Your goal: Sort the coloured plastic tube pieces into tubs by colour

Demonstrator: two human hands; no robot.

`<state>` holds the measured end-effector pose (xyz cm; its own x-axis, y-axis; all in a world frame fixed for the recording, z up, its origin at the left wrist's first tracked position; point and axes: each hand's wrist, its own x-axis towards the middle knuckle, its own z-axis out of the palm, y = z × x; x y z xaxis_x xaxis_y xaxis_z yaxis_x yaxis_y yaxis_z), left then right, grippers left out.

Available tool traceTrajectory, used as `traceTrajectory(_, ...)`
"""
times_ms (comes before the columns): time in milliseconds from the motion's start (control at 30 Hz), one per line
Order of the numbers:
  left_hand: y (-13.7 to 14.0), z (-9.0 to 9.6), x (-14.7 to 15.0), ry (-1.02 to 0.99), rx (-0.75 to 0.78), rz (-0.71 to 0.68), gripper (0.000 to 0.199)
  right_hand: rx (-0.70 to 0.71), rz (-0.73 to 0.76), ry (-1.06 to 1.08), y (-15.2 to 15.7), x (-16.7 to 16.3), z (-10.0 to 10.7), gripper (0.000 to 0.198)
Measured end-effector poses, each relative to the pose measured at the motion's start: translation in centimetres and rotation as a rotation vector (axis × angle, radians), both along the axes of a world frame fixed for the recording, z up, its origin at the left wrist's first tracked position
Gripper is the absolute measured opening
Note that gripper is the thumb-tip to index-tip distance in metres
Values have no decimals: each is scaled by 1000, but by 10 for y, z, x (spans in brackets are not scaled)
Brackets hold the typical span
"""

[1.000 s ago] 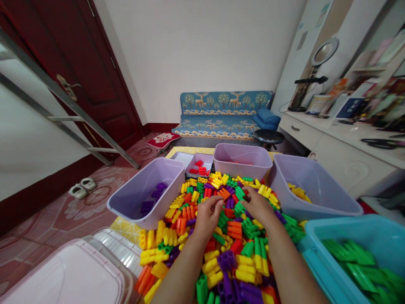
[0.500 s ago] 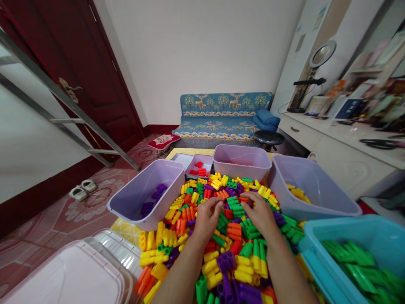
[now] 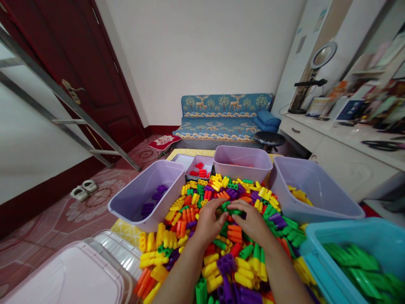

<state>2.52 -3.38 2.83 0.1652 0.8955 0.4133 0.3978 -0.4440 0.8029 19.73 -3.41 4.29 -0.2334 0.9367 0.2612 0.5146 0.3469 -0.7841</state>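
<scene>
My left hand and my right hand come together over the middle of a heap of plastic bullet-shaped building blocks. Between their curled fingers are green building blocks, partly covered, with the fingers of both hands closed round them. Just below lies an orange block. A purple block and yellow blocks rest between my forearms. The heap mixes green, yellow, orange, red and purple pieces.
Around the heap stand a lilac bin with purple blocks, a small tray with red blocks, a lilac bin at the back, one with yellow blocks and a turquoise bin with green blocks. Lids lie front left.
My right hand has moved left, closing in on my left hand. The green blocks between them have shifted and are now more covered by fingers.
</scene>
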Motion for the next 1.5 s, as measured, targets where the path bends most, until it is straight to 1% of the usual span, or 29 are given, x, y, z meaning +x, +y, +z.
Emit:
traceTrajectory(100,0,-2,0,20,-35,0,45,-3,26,81,-3,-2,5,33)
traceTrajectory(233,1,-2,0,44,-41,3,43,-10,46,133,-3,-2,9,31)
traceTrajectory(300,2,-2,-1,69,-36,11,38,7,16,103,-2,0,8,30)
traceTrajectory(367,3,-1,-1,88,-25,17,31,11,-37,29,-1,3,5,28)
traceTrajectory(433,3,-1,0,94,-14,29,25,17,-80,-57,1,7,2,21)
traceTrajectory(500,3,-1,0,81,-8,44,23,81,-131,-117,1,9,2,11)
traceTrajectory(533,3,-1,0,73,-6,50,23,137,-178,-127,1,10,3,10)
traceTrajectory(600,3,-1,1,60,-6,58,23,267,-309,-83,-2,11,9,16)
traceTrajectory(633,3,-1,1,56,-8,63,22,325,-375,-25,-3,10,13,20)
traceTrajectory(700,3,-2,0,55,-12,67,21,401,-506,165,-8,9,22,23)
traceTrajectory(800,3,-2,0,55,-8,62,22,416,-709,568,-15,8,38,26)
traceTrajectory(833,3,-2,0,55,-5,60,22,422,-754,721,-17,8,43,26)
traceTrajectory(867,3,-2,-1,55,-4,59,22,438,-771,870,-19,9,48,26)
traceTrajectory(933,3,-3,0,54,-8,59,22,512,-744,1121,-21,15,57,22)
traceTrajectory(1000,3,-2,0,50,-16,60,22,572,-724,1300,-24,25,63,16)
traceTrajectory(1033,3,-2,0,48,-19,60,22,574,-734,1372,-25,31,64,16)
traceTrajectory(1100,3,-1,0,40,-24,61,22,535,-765,1508,-27,43,64,33)
traceTrajectory(1167,2,0,1,30,-37,72,24,468,-784,1583,-29,51,61,50)
traceTrajectory(1233,2,1,0,24,-55,87,26,405,-802,1575,-29,52,58,55)
traceTrajectory(1267,2,1,0,24,-61,94,26,369,-811,1550,-28,51,56,55)
traceTrajectory(1367,1,2,0,23,-66,100,26,227,-779,1402,-22,39,51,38)
traceTrajectory(1433,0,3,0,7,-69,101,26,100,-670,1156,-17,27,47,31)
traceTrajectory(1500,-1,5,0,-27,-64,82,26,-56,-498,824,-13,14,40,34)
